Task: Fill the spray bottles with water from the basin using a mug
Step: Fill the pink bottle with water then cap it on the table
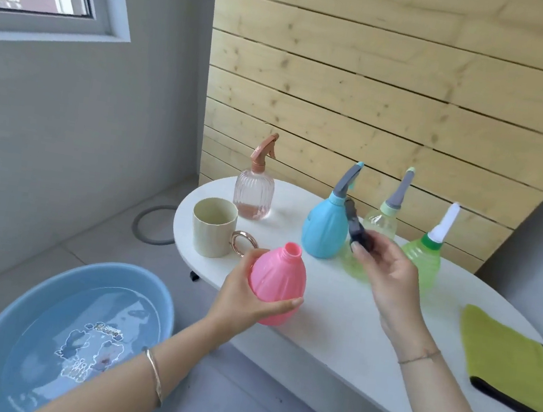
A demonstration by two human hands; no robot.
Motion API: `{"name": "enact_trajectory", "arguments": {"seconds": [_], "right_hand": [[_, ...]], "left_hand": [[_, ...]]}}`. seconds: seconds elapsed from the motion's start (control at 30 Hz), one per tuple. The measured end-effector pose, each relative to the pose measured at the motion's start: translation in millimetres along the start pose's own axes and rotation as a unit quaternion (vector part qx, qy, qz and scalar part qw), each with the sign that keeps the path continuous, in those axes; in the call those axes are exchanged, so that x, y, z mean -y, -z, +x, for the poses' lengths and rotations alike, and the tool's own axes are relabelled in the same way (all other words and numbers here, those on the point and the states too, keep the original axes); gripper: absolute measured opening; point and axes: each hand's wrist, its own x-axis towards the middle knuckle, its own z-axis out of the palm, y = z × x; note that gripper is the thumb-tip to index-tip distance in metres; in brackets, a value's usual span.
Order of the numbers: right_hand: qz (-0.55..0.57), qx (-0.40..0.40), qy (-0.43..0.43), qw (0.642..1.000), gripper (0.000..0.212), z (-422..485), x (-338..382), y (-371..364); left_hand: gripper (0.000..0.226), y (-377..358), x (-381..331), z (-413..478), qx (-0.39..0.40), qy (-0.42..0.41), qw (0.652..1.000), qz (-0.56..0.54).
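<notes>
Head view, only feed I have.

- Pink bottle (275, 286): at the table's (332, 335) near left edge, neck open, no cap on it. The long axis is close to upright and the mouth points up, tipped a little toward the far right. I cannot tell whether its base touches the tabletop.
- Left hand (243, 300): wrapped around the bottle's lower body, thumb lying across the near side, fingers curled behind on the left. The forearm reaches in from the near left, above the basin (73, 338), which sits low at near left with water in it.
- Right hand (389, 273): raised over the table's middle, palm turned left, thumb and fingertips pinching a dark spray head (356, 229). The head's long axis runs up and slightly left, in front of the blue bottle (324, 228).
- Mug (213, 227): upright, just left of the pink bottle, handle toward it.
- Far side: ribbed clear bottle (254, 193) behind the mug; two green bottles (423, 260) right of the blue one.
- Green cloth (512, 358): flat at the right end.
</notes>
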Motion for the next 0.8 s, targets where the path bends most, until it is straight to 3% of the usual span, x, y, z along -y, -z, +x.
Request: {"name": "enact_trajectory", "arguments": {"seconds": [0.1,0.2,0.3,0.43,0.63,0.8], "right_hand": [[0.19,-0.048,0.004,0.981,0.037,4.6,30.2,-4.0],[0.267,-0.049,0.017,0.962,0.035,6.4,50.1,-14.1],[0.257,-0.045,0.035,0.965,0.023,5.4,61.4,-24.6],[0.257,-0.04,0.05,0.964,0.03,6.8,70.7,-33.5],[0.268,-0.025,0.064,0.961,0.022,7.8,70.3,-49.7],[0.189,0.018,0.052,0.98,0.043,7.3,55.8,-56.0]], "left_hand": [[0.078,-13.5,0.8,3.8,0.012,0.008,1.0,-0.007],[0.08,-23.2,3.1,5.7,0.025,0.014,1.0,-0.008],[0.083,-28.0,6.2,5.9,0.029,0.014,0.999,-0.006],[0.078,-29.9,6.7,6.6,0.034,0.006,0.999,-0.007],[0.079,-28.3,9.8,7.7,0.048,0.005,0.999,0.006],[0.081,-28.4,11.3,8.3,0.053,0.01,0.999,0.011]]}}
